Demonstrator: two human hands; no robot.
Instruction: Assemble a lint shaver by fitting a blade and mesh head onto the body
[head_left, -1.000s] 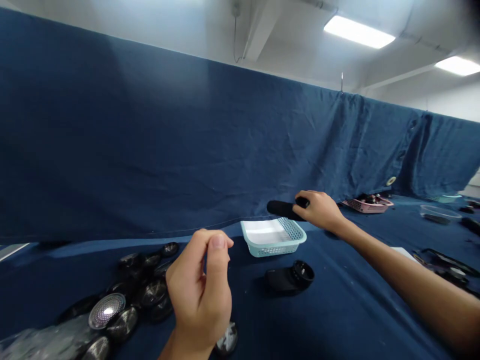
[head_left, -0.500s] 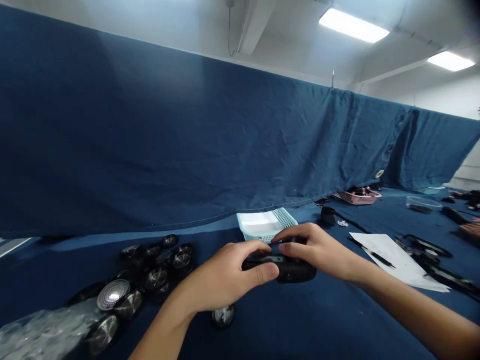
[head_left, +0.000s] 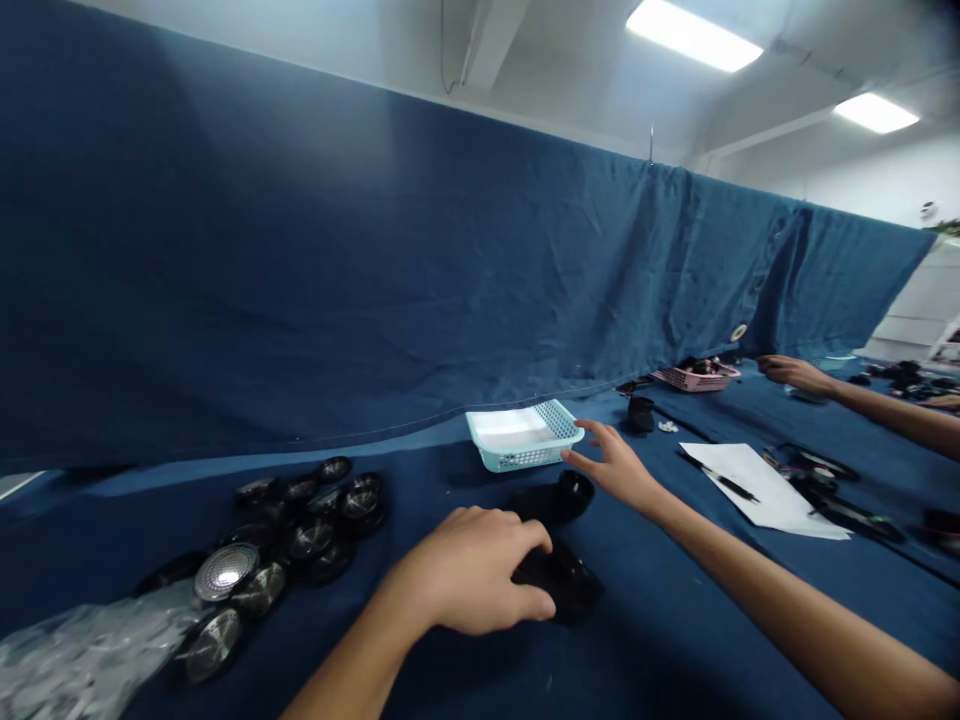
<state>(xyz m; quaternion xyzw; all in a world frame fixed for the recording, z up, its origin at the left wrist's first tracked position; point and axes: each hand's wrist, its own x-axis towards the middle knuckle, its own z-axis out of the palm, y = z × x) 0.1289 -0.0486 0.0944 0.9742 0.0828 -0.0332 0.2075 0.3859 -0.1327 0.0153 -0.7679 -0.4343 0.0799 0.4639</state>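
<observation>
— Where your left hand (head_left: pixel 476 575) bends in at the lower centre of the frame, what lies beside it?

— A glossy black object (head_left: pixel 570 585), just right of your fingertips. Your thumb and fingers stand apart, with one end of it between them. I cannot tell whether you are gripping it or only touching it.

— And your right hand (head_left: pixel 615 470)?

— Right of centre, palm down, with your thumb and index finger spread apart. A dark cup-shaped part (head_left: pixel 575 495) sits on the cloth just below them, joining or overlapping a longer dark shape to its left; the shadow hides which. Contact is unclear.

— What is beyond your fingertips?

— A light blue basket (head_left: pixel 525 461) at the centre, with a white sheet (head_left: pixel 510 428) inside. Your right index finger overlaps its right rim from your viewpoint.

— To the lower left?

— You have a cluster of black discs (head_left: pixel 311 538), one with a pale dimpled face, and a heap of clear plastic (head_left: pixel 94 650) near the corner.

— And towards the right?

— White paper (head_left: pixel 772 490) with a black pen (head_left: pixel 739 489) on it, then a pink basket (head_left: pixel 694 380) farther back. Another person's hand (head_left: pixel 795 373) reaches in from the right edge, near that basket.
</observation>
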